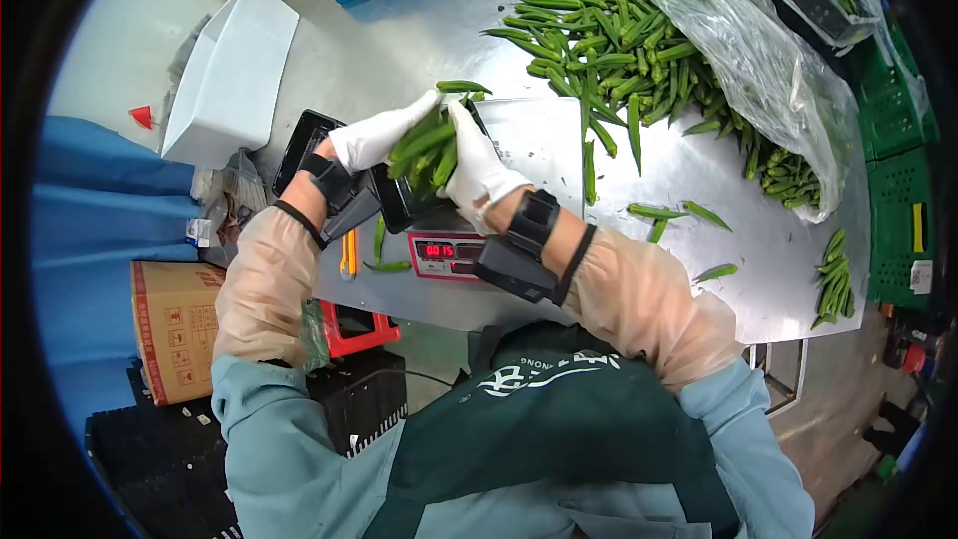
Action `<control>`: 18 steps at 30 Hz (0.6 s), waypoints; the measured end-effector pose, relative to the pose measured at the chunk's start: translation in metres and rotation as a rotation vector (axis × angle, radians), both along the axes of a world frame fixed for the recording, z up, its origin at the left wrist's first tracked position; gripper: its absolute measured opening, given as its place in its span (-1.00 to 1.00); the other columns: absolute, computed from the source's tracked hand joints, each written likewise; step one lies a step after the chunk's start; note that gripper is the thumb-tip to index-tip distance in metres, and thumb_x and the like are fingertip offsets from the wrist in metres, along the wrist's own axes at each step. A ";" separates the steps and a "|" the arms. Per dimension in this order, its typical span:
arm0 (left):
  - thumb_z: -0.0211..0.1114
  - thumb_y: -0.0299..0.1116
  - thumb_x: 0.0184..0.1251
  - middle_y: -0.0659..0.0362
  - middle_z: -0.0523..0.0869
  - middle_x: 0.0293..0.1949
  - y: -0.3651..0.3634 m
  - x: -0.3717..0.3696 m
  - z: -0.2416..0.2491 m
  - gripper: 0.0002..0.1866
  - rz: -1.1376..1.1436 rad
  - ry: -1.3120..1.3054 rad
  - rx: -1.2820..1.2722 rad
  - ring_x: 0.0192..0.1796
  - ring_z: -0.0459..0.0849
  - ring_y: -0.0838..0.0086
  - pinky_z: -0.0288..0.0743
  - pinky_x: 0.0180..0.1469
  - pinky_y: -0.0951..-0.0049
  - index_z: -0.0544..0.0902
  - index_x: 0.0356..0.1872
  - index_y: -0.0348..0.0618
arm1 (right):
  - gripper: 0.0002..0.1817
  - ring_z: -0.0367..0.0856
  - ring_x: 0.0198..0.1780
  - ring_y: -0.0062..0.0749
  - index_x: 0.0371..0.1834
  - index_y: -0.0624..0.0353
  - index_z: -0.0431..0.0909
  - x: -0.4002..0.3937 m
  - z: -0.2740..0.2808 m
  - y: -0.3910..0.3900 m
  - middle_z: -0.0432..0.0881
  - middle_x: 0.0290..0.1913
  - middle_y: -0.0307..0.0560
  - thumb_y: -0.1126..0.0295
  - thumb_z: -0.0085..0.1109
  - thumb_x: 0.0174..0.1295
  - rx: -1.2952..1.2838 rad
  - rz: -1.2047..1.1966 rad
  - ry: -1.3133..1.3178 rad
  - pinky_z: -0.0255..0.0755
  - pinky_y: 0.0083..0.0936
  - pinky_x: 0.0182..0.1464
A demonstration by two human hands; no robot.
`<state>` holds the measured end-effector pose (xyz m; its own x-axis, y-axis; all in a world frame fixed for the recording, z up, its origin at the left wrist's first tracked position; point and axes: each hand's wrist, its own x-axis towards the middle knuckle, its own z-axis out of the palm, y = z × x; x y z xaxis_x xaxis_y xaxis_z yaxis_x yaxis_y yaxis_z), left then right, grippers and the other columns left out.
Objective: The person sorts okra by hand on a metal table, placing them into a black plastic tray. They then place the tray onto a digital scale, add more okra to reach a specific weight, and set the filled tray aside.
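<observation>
A bunch of green okra (426,152) is gripped between my two white-gloved hands. My left hand (384,134) presses on it from the left, and my right hand (479,168) wraps it from the right. Beneath the okra is a black tray (396,210), partly covered by my hands. The tray overlaps the left part of a digital scale (539,125) with a metal top. Its red-framed display (447,251) appears to read 0.015. A few okra pods (461,87) show just beyond my fingertips.
A large okra heap (639,50) lies at the back right beside a clear plastic bag (748,70). Green crates (898,200) stand off the right edge. At left are a white bin (232,75), more black trays (299,145) and an orange-yellow tool (348,253).
</observation>
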<state>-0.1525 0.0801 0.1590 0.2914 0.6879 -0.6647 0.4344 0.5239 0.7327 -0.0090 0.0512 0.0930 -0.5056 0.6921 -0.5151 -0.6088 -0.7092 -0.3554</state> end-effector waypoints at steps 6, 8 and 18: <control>-0.30 0.35 0.50 0.00 0.23 0.51 -0.022 -0.017 0.008 -0.17 0.112 0.087 0.112 0.57 0.11 0.24 -0.11 0.51 -0.03 0.23 0.50 -0.12 | -0.14 0.14 0.50 0.11 0.50 0.33 0.02 0.101 -0.014 -0.034 0.09 0.49 0.26 -0.05 0.12 0.37 0.015 0.110 0.065 0.16 0.17 0.42; -0.26 0.31 0.52 0.05 0.36 0.45 -0.032 -0.040 0.012 -0.21 0.223 0.011 0.192 0.53 0.21 0.26 -0.05 0.50 0.04 0.31 0.45 -0.13 | -0.32 0.21 0.49 0.02 0.44 0.47 0.08 0.164 -0.028 -0.048 0.17 0.48 0.30 0.12 -0.05 0.49 0.159 0.041 0.103 0.26 0.03 0.43; -0.12 0.16 0.57 0.05 0.55 0.31 -0.134 -0.143 -0.036 -0.35 0.824 -0.079 0.313 0.36 0.45 0.30 0.24 0.37 0.25 0.46 0.33 -0.18 | -0.43 0.24 0.48 -0.29 0.47 0.15 0.24 0.449 -0.158 -0.208 0.26 0.51 -0.08 0.11 -0.17 0.50 -0.247 -0.606 -0.590 0.09 -0.33 0.49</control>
